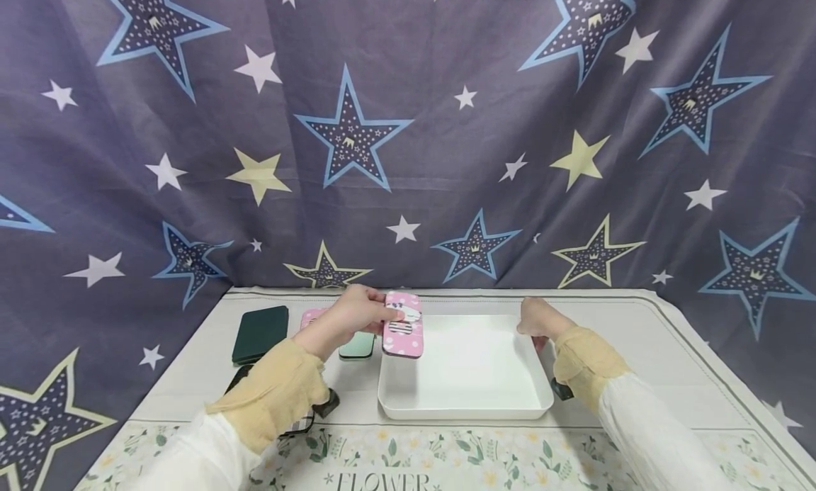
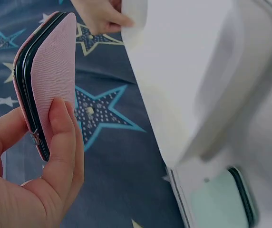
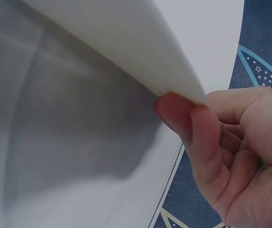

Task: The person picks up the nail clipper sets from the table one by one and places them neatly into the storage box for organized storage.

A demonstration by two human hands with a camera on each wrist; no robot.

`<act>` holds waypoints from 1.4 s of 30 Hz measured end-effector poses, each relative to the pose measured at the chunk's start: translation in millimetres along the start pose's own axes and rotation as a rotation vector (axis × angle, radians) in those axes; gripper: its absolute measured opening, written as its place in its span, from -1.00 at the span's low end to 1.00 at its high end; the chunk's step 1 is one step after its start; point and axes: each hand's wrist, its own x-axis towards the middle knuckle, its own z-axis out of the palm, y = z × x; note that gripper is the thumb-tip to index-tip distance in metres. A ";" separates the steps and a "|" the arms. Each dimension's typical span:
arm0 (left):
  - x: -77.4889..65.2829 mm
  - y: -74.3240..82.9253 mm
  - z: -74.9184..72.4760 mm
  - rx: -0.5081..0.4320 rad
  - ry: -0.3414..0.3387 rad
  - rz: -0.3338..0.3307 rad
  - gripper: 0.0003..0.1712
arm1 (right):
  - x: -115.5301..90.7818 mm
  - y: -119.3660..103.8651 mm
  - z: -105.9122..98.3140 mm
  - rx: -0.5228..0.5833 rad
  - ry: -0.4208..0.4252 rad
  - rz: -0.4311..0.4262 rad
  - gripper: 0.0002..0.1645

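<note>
My left hand (image 1: 359,312) pinches a flat pink zip case (image 1: 404,339) with white dots and a cartoon figure. It holds the case over the left side of a shallow white tray (image 1: 468,413). The left wrist view shows the case's plain pink side (image 2: 55,71), dark zipped edge and small zipper pull, with thumb and fingers on opposite faces. At the tray's right side, my right hand (image 1: 540,317) grips the rim. In the right wrist view, fingertips (image 3: 176,111) curl under the tray's edge, and a shadow lies beneath it. The tray's visible inside is bare white.
Left of the tray lie a mint-green zip case (image 1: 358,346), another pink case (image 1: 309,317) and a dark green case (image 1: 260,333). A black item (image 1: 239,376) and a black-and-white checked item (image 1: 299,426) are partly hidden by my left arm. A star-patterned curtain (image 1: 408,193) hangs behind the table.
</note>
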 end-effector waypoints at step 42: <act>65.6 22.2 148.8 -0.212 -0.060 -0.071 -0.67 | 3.7 -1.1 -4.1 -0.019 -0.012 -0.026 -0.85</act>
